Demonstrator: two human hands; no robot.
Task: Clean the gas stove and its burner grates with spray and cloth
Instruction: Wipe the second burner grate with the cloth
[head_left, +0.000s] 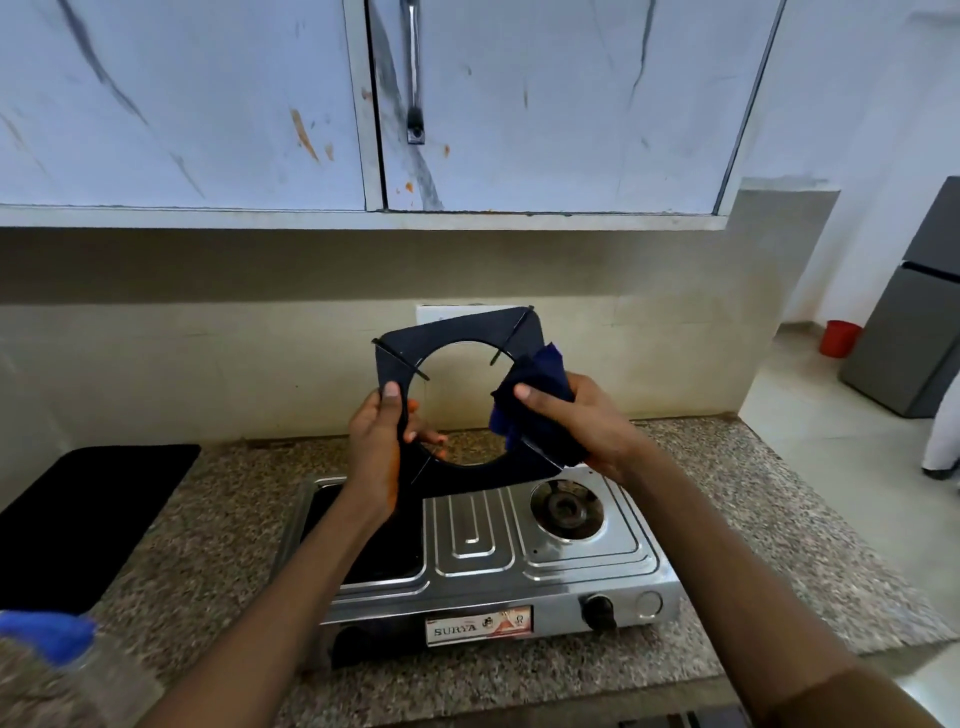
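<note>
- My left hand (376, 447) grips the burner grate (462, 405) by its left edge, raised above the stove (483, 551).
- My right hand (576, 426) presses a bunched blue cloth (535, 395) around its right side.
- The spray bottle (67, 654) stands far below-left.

White marbled cupboards (208, 104) hang above a beige wall (208, 322). A grey fridge (904, 332) and red bucket (840, 339) stand on the pale floor (831, 467).
</note>
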